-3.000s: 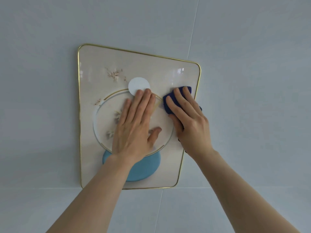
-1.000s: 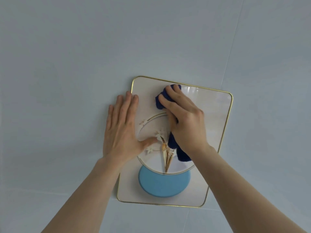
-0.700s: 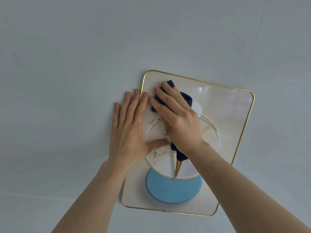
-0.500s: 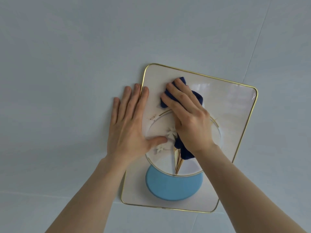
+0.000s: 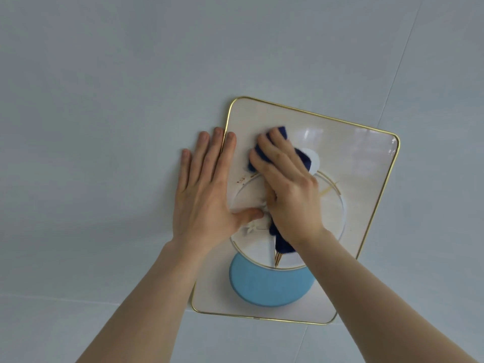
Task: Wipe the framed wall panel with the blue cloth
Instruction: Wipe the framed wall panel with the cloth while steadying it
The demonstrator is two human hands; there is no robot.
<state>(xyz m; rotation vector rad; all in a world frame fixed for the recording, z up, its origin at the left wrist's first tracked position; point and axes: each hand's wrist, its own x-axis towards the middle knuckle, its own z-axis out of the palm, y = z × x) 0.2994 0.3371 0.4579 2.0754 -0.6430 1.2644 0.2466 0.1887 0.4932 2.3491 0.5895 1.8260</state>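
From the head camera, the left hand (image 5: 203, 195) lies flat and spread, fingers together and straight. Its palm and outer fingers rest on the pale wall (image 5: 104, 100), while the index finger and thumb cross the gold rim onto the framed wall panel (image 5: 366, 179).

The right hand (image 5: 290, 189) presses down on the blue cloth (image 5: 282, 243), fingers bent over it and pinning it against the upper left part of the panel. The cloth is dark navy and bunched; one end shows past the fingertips, the other hangs out below the wrist. The fingers look slightly blurred.

The panel hangs tilted on the wall, a rounded rectangle with a thin gold edge and a glossy cream face that catches reflections. On it sit a large gold-outlined circle, a small white disc (image 5: 314, 161) beside the cloth, and a matte light-blue disc (image 5: 269, 286) low down. Small brownish specks (image 5: 241, 180) sit just left of the cloth.
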